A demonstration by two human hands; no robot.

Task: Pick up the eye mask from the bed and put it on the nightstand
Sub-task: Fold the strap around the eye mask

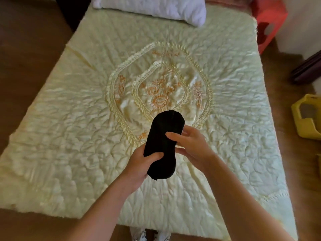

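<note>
A black eye mask (162,136) is held up above the bed (69,136), its long axis pointing away from me. My left hand (140,167) grips its near end, thumb across the front. My right hand (189,145) pinches its right edge near the middle, fingers on top and thumb below. The bed has a pale yellow quilted cover with an orange flower pattern in a frilled oval. A red plastic stool (268,20) stands at the bed's far right corner, beside the pillow.
A white pillow (152,7) lies at the head of the bed. A yellow plastic object (307,117) sits on the brown floor to the right. A dark piece of furniture (307,68) shows at the right edge. Wooden floor surrounds the bed.
</note>
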